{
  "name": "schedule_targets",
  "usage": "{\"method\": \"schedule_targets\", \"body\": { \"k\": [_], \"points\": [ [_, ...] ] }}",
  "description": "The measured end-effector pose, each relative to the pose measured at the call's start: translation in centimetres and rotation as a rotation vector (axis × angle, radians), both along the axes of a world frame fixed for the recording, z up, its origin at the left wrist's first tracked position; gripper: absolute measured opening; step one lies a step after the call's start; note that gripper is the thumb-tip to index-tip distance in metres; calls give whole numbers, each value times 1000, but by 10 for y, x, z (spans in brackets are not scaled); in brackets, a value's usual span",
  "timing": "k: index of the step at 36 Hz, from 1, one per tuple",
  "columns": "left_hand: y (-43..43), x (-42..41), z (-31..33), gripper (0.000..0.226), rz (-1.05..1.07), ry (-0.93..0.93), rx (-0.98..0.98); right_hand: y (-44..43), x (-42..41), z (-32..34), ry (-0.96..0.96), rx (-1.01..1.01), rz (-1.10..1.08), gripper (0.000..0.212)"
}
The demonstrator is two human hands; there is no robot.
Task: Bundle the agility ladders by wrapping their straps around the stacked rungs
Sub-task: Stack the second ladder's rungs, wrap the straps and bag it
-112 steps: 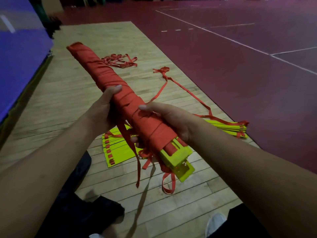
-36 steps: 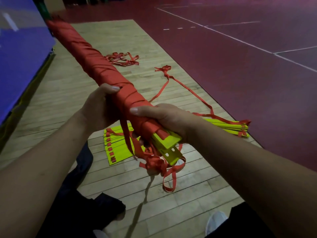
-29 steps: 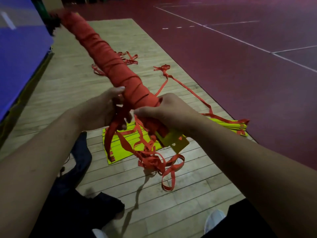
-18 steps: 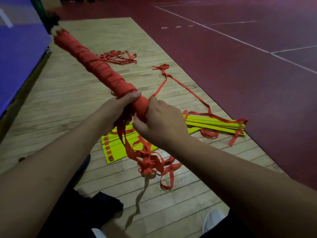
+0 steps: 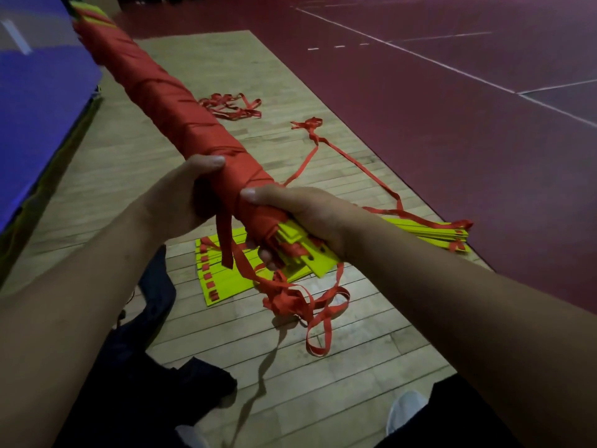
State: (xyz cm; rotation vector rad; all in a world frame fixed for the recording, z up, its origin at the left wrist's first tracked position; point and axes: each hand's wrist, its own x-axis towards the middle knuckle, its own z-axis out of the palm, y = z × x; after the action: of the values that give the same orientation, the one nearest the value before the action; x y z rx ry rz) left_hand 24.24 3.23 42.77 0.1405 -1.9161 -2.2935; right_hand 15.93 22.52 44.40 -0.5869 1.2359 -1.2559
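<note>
The left hand (image 5: 176, 202) and the right hand (image 5: 303, 215) both clasp the wrapped bundle (image 5: 181, 118), and the loose strap (image 5: 225, 236) hanging below their fingers could slacken and unwind if one grip relaxes.

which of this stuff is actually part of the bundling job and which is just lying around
Job in hand: wrapped bundle, gripped by the left hand and right hand; its loose strap tail; yellow rungs on the floor; their trailing strap; red strap pile.
Lying about: blue mat; dark garment; white shoe.
</note>
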Motion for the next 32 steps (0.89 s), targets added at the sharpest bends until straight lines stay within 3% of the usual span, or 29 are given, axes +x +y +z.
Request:
{"method": "schedule_targets", "body": {
  "k": [2,7,9,12,15,19,21,23,26,28,30,32],
  "points": [
    [-1,0,0,66,10,-23,2,-2,-1,4,112,-11,-102,46],
    [0,1,2,107,37,-264,-127,2,-9,5,548,4,-249,48],
    [3,-1,0,99,17,-347,-168,2,-14,2,765,40,-311,49],
    [13,-7,2,66,46,-381,-158,-4,-16,-4,1161,156,-351,51],
    [27,-20,2,56,163,-350,-92,-7,-6,-13,1570,283,-360,51],
    [36,-25,-12,38,385,-306,-151,-11,11,-27,1773,249,-378,52],
    [30,-22,-14,35,395,-269,-139,-14,12,-30,1717,173,-434,54],
    [21,-17,-11,47,354,-221,-120,-17,9,-25,1500,109,-468,53],
    [8,-9,-4,70,244,-140,-144,-15,-7,-9,890,70,-426,49],
    [2,-2,3,82,170,-104,-139,-7,-17,0,495,34,-276,51],
    [-2,2,7,86,108,-96,-112,1,-17,3,218,-6,-97,45],
    [-3,5,7,76,35,-92,-95,4,-10,1,18,-11,37,47]
  ]
}}
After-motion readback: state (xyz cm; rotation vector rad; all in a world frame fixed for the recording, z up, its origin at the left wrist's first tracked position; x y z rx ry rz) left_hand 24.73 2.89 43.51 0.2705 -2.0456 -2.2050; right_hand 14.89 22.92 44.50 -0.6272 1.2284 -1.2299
